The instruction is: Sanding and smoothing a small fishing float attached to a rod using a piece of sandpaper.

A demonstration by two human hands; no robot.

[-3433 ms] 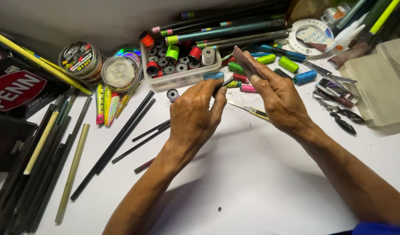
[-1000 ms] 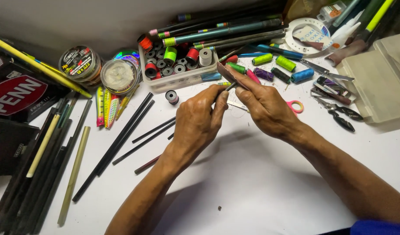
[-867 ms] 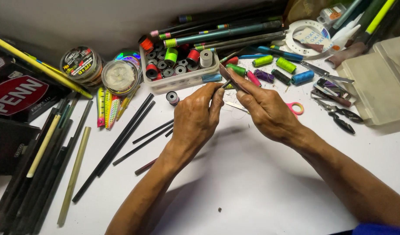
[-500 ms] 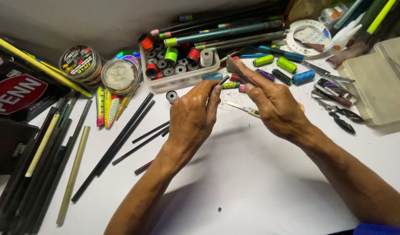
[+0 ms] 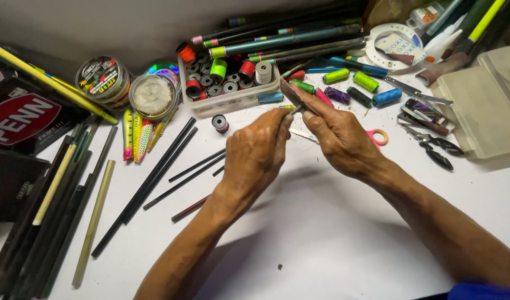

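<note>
My left hand (image 5: pixel 258 153) and my right hand (image 5: pixel 339 139) meet above the white table (image 5: pixel 333 239), fingertips together. The right hand grips a flat dark blade-like piece (image 5: pixel 291 93) that points up and to the left. The left hand pinches a thin stick with a yellow-green tip (image 5: pixel 286 106) right against that piece. A clear plastic box of thread spools (image 5: pixel 228 84) stands just behind the fingertips. One small dark spool (image 5: pixel 220 123) lies loose to the left of my left hand.
Line spools (image 5: pixel 105 78) and bright fishing lures (image 5: pixel 136 133) lie at the back left. Dark thin rods (image 5: pixel 155 172) and a bundle of rod blanks (image 5: pixel 44 211) cover the left. Loose thread spools (image 5: pixel 366 81), pliers (image 5: pixel 433 147), pink-handled scissors (image 5: pixel 380 136) and a translucent box (image 5: pixel 483 105) sit at the right.
Both hands stayed together over the same spot. The right hand rocked slightly left and back with the dark piece, and the pink scissors handle shows again beside it.
</note>
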